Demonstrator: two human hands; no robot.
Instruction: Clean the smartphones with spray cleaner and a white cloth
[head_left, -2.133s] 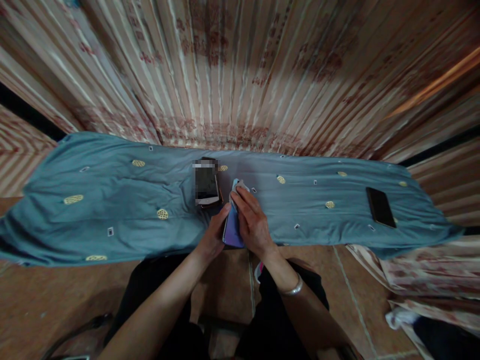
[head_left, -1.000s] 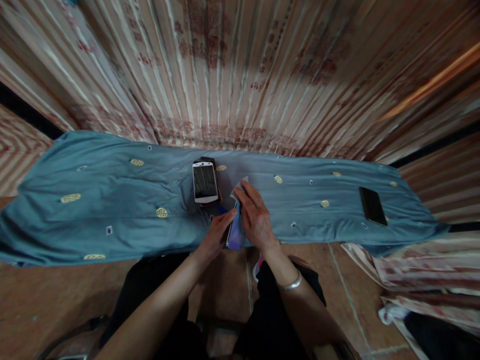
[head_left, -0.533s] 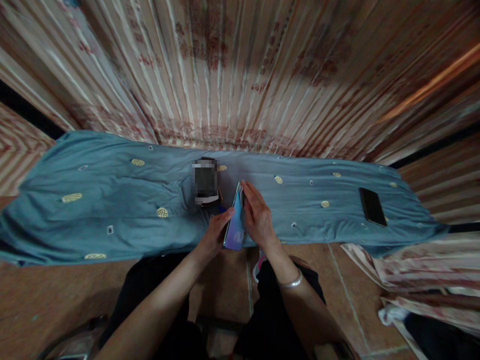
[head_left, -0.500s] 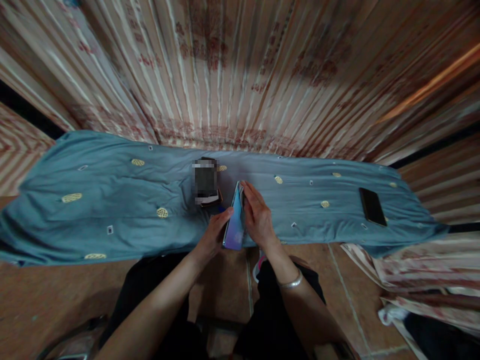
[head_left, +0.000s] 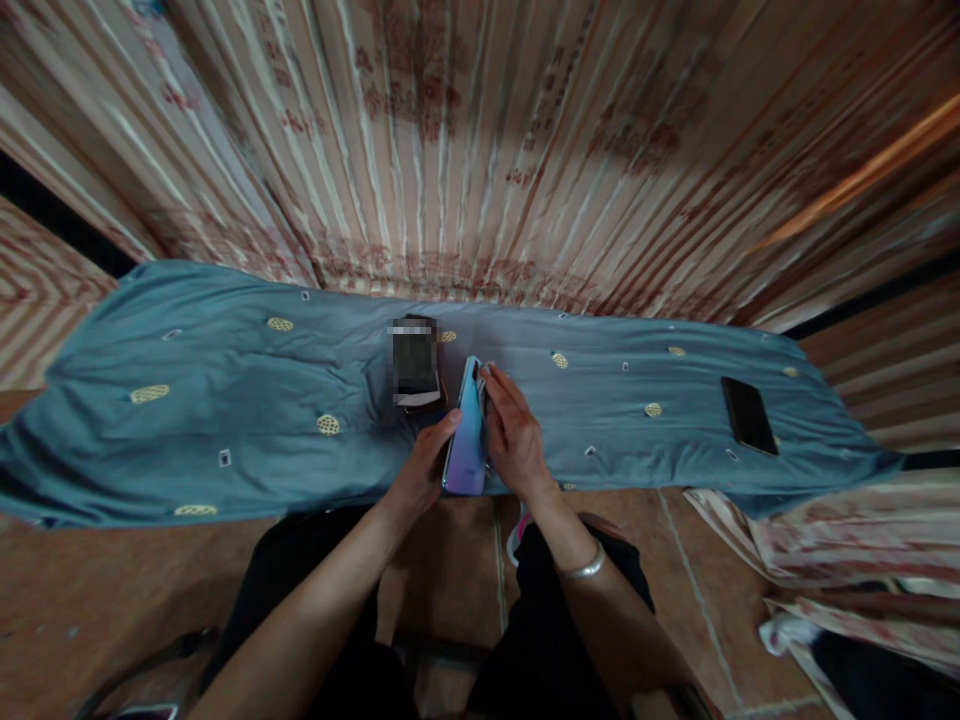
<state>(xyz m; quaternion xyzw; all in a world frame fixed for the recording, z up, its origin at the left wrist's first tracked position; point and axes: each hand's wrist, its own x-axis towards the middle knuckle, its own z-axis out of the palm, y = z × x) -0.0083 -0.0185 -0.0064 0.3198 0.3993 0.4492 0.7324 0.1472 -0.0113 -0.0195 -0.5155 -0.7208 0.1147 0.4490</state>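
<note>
Your left hand (head_left: 417, 478) and right hand (head_left: 516, 440) clamp their fingers on a blue-purple phone (head_left: 465, 445), tilted on edge over the near rim of the teal cloth (head_left: 225, 400). A stack of phones (head_left: 416, 365) lies just beside it, and a black phone (head_left: 750, 414) well apart to the right.

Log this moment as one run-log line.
left hand: holds purple-blue phone | right hand: on phone's other side | phone stack: on blue cloth | black phone: far right

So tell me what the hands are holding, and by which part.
Both hold one phone, back facing up. The left hand grips its left edge near the bottom; the right hand lies along its right edge.
</note>
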